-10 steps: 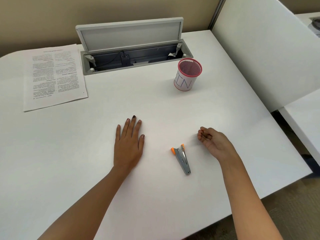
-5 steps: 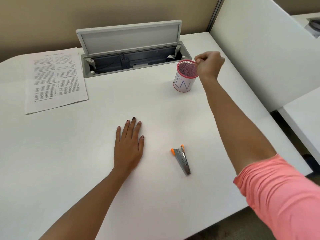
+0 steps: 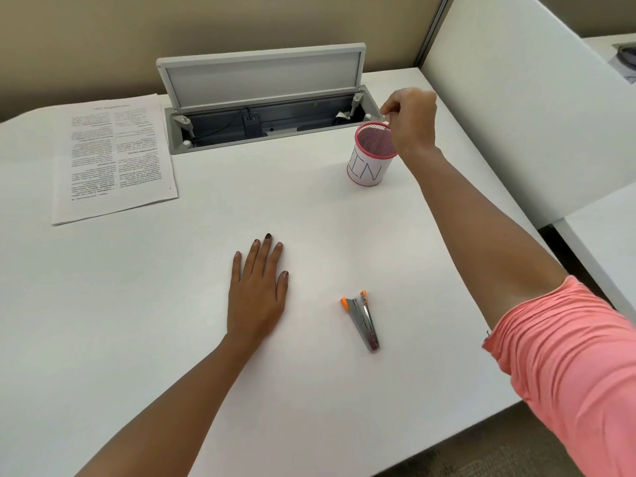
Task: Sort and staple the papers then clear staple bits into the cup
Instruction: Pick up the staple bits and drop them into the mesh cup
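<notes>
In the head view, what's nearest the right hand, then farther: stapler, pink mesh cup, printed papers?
1. Pink mesh cup, right by the right hand.
2. Stapler, centre-right, closer to the camera.
3. Printed papers, far left.

A white desk (image 3: 309, 215) stands against a beige wall (image 3: 103, 39), with a grey cable tray (image 3: 268, 129) sunk into its far edge, its lid (image 3: 261, 75) raised. A white partition panel (image 3: 516, 98) borders the right side. Brownish carpet (image 3: 464, 456) shows below.
</notes>
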Demonstrator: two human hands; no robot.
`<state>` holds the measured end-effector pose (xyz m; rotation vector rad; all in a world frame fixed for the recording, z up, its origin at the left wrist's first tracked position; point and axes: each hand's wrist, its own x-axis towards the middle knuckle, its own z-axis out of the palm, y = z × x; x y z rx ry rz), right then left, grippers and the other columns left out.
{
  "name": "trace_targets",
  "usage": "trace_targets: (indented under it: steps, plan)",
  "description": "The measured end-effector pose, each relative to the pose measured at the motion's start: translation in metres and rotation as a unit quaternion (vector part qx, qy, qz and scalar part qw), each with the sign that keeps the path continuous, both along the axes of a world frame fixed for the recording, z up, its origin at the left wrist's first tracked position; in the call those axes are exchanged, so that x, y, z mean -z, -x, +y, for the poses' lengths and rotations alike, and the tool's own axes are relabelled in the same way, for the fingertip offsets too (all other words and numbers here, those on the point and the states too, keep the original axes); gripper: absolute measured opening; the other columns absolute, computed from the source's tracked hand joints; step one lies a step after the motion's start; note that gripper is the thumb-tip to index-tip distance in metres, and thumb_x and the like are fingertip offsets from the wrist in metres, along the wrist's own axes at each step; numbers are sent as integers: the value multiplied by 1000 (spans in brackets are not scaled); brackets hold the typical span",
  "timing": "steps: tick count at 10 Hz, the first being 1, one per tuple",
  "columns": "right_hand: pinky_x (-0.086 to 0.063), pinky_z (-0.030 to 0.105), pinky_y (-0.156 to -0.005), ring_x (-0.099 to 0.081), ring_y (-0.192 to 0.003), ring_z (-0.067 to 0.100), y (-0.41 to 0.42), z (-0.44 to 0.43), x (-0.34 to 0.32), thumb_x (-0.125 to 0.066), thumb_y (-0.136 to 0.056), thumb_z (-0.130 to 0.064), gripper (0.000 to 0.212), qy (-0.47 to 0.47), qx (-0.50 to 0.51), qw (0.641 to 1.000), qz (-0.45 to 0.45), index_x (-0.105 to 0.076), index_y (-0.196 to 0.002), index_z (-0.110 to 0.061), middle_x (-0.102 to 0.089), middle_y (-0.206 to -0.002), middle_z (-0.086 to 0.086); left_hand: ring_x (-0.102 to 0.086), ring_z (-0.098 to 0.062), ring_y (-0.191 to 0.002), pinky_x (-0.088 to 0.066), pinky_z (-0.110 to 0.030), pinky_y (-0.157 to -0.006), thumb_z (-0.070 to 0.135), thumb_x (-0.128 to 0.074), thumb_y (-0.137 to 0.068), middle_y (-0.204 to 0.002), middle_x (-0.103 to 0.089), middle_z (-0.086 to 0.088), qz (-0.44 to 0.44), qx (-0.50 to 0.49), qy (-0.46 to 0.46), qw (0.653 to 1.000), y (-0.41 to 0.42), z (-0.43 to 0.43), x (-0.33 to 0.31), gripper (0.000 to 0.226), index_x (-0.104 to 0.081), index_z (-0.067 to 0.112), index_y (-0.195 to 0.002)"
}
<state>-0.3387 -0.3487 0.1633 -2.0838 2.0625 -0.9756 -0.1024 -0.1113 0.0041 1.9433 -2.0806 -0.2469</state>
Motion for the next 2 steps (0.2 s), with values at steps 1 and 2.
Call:
trace_targets:
  steps: [1, 2]
  plan:
    - [-51, 25, -69, -66, -79, 24, -2, 7, 4, -47, -73, 7, 32, 0, 6, 999, -32, -75, -86, -2, -72, -85, 15, -18, -17, -149, -11, -44, -121, 36, -23, -99, -161, -21, 2, 1, 2, 5, 1000, 0, 0, 0, 54, -29, 20, -150]
    - [-52, 25, -71, -67, -79, 23, -7, 25, 14, -48, -74, 8, 32, 17, 6, 997, -70, -75, -86, -3, -73, -85, 13, -19, -18, -148, -12, -44, -121, 36, -23, -99, -161, -21, 2, 3, -1, 10, 1000, 1, -1, -3, 54, -30, 19, -150]
